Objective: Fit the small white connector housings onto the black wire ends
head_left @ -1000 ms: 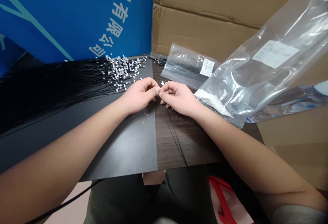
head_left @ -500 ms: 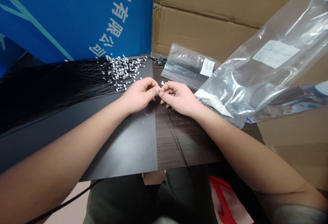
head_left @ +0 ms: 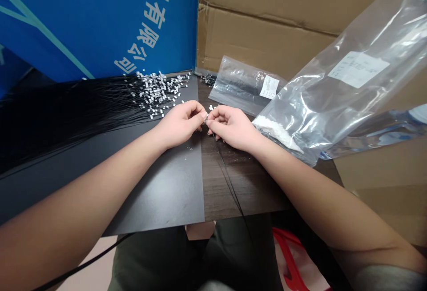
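My left hand (head_left: 183,124) and my right hand (head_left: 232,127) meet fingertip to fingertip just above the table. Thumb and forefinger of the left are pinched on a small white connector (head_left: 206,115), mostly covered by the fingers. The right pinches the end of a thin black wire (head_left: 229,181), which trails down over the table's front edge. Whether the wire end sits inside the connector I cannot tell. A few loose white connectors (head_left: 211,107) lie just behind the right fingers.
At left lies a big bundle of black wires (head_left: 60,109) with white connectors on their ends. Behind stand a blue panel (head_left: 93,20) and a cardboard box (head_left: 267,29). To the right are a flat labelled bag (head_left: 238,80), a large clear bag (head_left: 320,86) with white pieces, and a plastic bottle (head_left: 383,131).
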